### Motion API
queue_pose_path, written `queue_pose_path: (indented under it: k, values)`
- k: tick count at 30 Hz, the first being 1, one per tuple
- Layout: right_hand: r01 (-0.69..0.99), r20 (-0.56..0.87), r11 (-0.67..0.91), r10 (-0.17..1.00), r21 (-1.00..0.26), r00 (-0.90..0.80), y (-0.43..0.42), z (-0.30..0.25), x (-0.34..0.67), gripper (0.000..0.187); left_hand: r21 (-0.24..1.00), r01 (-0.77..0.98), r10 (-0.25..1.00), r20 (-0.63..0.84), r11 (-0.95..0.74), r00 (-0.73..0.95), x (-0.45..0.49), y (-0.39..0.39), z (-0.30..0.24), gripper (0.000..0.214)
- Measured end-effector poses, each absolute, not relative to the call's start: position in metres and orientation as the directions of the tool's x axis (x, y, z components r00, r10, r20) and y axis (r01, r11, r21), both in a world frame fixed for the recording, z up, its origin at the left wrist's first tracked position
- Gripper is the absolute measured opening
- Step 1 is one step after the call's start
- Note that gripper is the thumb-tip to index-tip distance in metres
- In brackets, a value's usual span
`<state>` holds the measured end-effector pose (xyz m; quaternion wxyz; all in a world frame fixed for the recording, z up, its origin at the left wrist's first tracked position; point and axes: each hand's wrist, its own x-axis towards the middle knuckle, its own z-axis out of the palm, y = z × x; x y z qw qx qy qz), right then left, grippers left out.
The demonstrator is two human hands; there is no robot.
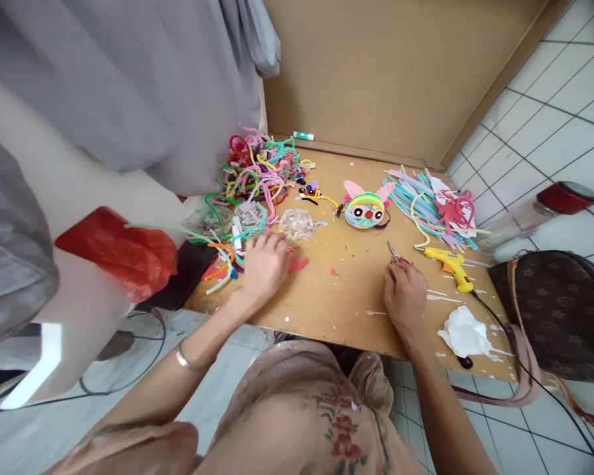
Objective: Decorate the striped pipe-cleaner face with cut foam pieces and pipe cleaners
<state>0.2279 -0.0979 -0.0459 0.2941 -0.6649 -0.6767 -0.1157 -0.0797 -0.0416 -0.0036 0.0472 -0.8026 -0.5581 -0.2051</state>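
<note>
1. Landmark: toy face point(364, 221), eyes up on the table point(336, 303), w/ pink ears, round black-&-white eyes, red nose & bands of yellow, green & blue.
2. R hand point(404, 290): nearer the wearer than the toy face & a bit to its R. Fingers curled tight round the red handles of a small tool point(393, 251); scissors or pliers, can't tell. Its metal tip sticks out past the fingers, aimed roughly at the toy face, well apart from it.
3. L hand point(268, 264): L of the toy face & nearer the wearer. Palm down, fingers bent & close together; can't tell if they grip anything.
4. Pink scrap point(299, 264): just beside the L fingers, on the side toward the toy face. Clear disc point(297, 224): L of the toy face, just beyond the L fingertips.
5. Farther L of the toy face: tangled heap of fuzzy stems point(267, 175), many colours. White tube point(303, 136) w/ green label: beyond the toy face, to its L.
6. R of the toy face: stem bundle point(410, 198), mostly pastel. Nearer the wearer on that side: yellow glue gun point(450, 264), then crumpled white wad point(466, 333). Farthest R: brown bag point(564, 310) & red-capped bottle point(567, 198).
</note>
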Motion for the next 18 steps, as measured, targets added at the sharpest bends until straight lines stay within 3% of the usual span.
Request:
queue_pose_path:
  k: [5, 13, 18]
  values:
    - [0.953, 0.553, 0.192, 0.833, -0.236, -0.031, -0.082, -0.035, 0.211, 0.027, 0.228, 0.755, 0.769, 0.387, -0.614, 0.509, -0.012, -0.040, 0.015, 0.029]
    - [0.945, 0.519, 0.233, 0.851, -0.230, -0.083, -0.062, -0.027, 0.209, 0.025, 0.166, 0.910, 0.894, 0.318, -0.381, 0.316, 0.014, 0.034, 0.013, 0.038]
    - [0.929, 0.486, 0.305, 0.857, -0.212, -0.170, -0.035, -0.016, 0.187, 0.027, 0.140, 0.908, 0.891, 0.299, -0.396, 0.342, 0.013, 0.055, -0.014, 0.039]
